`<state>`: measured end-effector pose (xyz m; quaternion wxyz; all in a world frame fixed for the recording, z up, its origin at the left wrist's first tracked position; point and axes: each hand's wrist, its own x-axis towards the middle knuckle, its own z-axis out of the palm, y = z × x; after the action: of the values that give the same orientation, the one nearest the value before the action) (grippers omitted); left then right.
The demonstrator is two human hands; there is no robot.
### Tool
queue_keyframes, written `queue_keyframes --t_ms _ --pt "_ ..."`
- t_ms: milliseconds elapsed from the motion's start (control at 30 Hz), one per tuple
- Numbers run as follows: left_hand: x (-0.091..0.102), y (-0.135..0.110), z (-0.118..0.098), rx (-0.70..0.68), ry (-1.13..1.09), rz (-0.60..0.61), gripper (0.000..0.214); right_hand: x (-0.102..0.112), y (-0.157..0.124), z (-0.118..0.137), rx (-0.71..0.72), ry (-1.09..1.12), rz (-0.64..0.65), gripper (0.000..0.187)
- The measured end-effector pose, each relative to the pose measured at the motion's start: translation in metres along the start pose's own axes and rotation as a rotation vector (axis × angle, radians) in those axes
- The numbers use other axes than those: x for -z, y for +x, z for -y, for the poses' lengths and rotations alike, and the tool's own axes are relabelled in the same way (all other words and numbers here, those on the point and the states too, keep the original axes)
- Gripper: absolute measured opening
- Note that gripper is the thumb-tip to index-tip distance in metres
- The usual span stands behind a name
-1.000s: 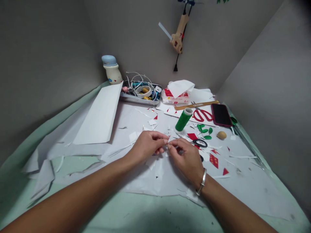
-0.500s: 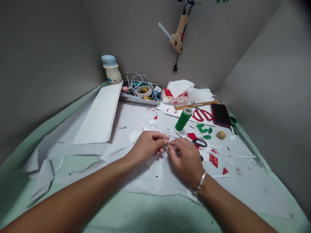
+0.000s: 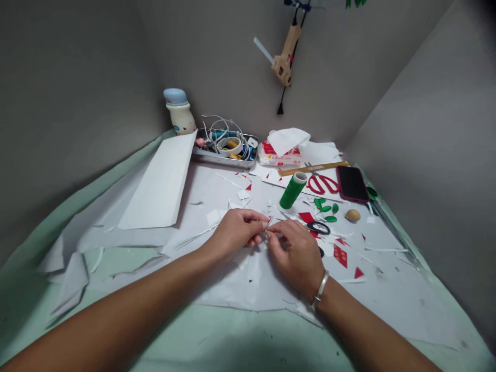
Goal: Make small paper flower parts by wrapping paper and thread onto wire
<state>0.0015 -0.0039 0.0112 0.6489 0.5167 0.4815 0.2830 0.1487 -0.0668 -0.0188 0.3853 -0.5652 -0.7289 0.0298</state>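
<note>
My left hand (image 3: 239, 230) and my right hand (image 3: 296, 248) meet over the paper-covered table, thumbs and forefingers pinched with the tips almost touching. Whatever lies between them is too small to name. Just beyond my right hand stands a spool of green thread (image 3: 292, 191). Black-handled scissors (image 3: 318, 228) lie partly hidden under that hand. Thin wires (image 3: 196, 236) rest beside my left wrist. Small green leaf shapes (image 3: 330, 219) and red paper scraps (image 3: 341, 256) are scattered to the right.
At the back are a metal tray (image 3: 225, 161) of cords and spools, a tissue pack (image 3: 279, 155), red-handled scissors (image 3: 323, 184), a ruler (image 3: 313, 168) and a phone (image 3: 352, 183). A folded white sheet (image 3: 158, 181) stands left. A glue gun (image 3: 285, 57) hangs on the wall.
Both hands stay pinched in the same place, with only a slight shift of the fingertips. The other things have not moved.
</note>
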Motion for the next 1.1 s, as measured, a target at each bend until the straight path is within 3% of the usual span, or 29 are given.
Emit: queue_keyframes --t_ms 733,1100 --pt "-0.0011 0.0002 0.0008 -0.004 0.000 -0.005 0.011 -0.0002 0.0018 -0.0014 -0.068 0.059 0.008 0.010" --pt "0.0016 0.0016 0.0013 0.015 -0.016 0.013 0.015 0.0009 0.0053 -0.0013 -0.225 0.208 0.007 0.010"
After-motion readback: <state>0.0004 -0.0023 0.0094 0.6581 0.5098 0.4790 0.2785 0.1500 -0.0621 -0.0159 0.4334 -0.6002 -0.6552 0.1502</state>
